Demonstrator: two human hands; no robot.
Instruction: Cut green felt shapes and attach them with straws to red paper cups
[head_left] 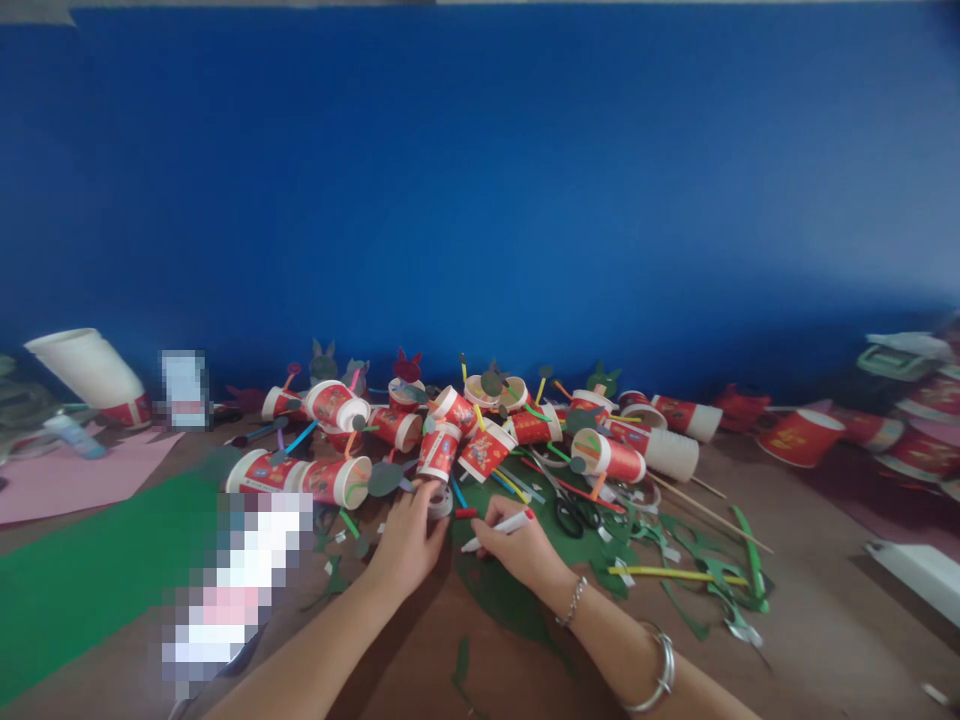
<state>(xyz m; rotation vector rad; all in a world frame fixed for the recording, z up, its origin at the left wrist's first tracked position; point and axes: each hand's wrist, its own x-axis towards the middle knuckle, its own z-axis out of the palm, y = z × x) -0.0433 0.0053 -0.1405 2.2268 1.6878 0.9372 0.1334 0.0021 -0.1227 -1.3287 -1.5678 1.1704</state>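
My left hand (411, 532) is closed around a small roll of tape (441, 502), which rests at its fingertips beside the fallen paper cups. In my right hand (517, 545) is a white marker (501, 530) with a red end, its tip pointing left and down over a green paper sheet (499, 595). A red marker cap (465, 513) lies between the two hands. Just beyond them, a red printed paper cup (439, 450) leans on others. Black-handled scissors (570, 515) lie right of my right hand.
Several red paper cups with coloured strips (326, 482) crowd the back of the table. Green paper scraps (694, 560) and a wooden stick (712, 515) lie at right. Large green paper (97, 570), pink paper (82, 475) and a blurred-out device (236, 590) are at left. A blue wall (480, 200) stands behind.
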